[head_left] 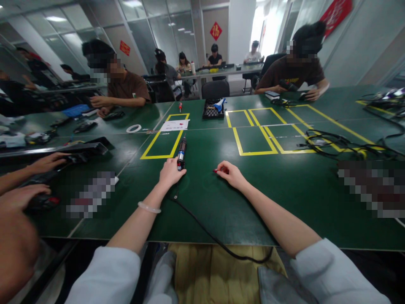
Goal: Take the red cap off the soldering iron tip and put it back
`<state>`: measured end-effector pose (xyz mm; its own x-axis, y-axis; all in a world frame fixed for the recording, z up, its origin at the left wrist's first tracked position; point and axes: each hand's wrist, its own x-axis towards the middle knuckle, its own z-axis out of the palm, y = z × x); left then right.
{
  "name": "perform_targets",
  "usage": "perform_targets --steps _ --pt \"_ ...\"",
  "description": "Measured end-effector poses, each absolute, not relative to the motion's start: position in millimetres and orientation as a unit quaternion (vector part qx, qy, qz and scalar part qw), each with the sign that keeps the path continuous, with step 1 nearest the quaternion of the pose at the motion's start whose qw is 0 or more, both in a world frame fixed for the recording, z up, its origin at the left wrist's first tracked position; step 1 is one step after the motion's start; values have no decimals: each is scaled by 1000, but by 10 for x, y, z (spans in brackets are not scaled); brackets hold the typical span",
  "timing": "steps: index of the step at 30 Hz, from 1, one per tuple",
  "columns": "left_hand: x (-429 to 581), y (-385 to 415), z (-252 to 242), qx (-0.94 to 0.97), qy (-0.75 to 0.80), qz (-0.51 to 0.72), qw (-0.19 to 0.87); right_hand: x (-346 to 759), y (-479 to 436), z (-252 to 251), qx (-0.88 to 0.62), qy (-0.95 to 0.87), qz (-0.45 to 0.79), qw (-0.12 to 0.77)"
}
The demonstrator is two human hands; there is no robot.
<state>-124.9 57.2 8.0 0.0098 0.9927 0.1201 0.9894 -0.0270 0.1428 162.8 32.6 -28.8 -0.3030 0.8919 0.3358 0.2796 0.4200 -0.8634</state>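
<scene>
A broad green table point(202, 211) stretches across the view, with a slim cylindrical tool point(182, 148), dark with a silver and blue band, near its middle. Two people in brown shirts sit at the table beyond the tool, one person point(128, 86) off to its left and another person point(292, 74) off to its right. Yellow tape outlines point(257, 154) mark the tabletop to the right of the tool, and one more yellow outline point(156, 157) lies just to its left. On the near side of the tool, a black cable point(202, 226) curves over the table's front edge. Beyond the tool and slightly right sits a black tray point(209, 113) with a blue-and-white item in it. The wearer's left hand point(171, 172), a pale bracelet behind it on the wrist, is closed around the tool's near end. The right hand point(232, 174), to the right of the tool, has its fingertips pressed together, pinching a small red piece point(215, 171) whose exact kind cannot be made out. A white paper sheet point(174, 126) lies just beyond the tool, and a white ring point(134, 132) farther left.
</scene>
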Motion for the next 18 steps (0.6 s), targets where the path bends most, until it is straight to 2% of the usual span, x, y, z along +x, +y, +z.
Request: perform_targets --steps 10,18 --pt "-296 227 40 794 592 136 32 1625 344 -349 -389 -745 319 437" --pt "-55 154 29 810 566 143 52 1624 340 -346 -404 -749 308 424"
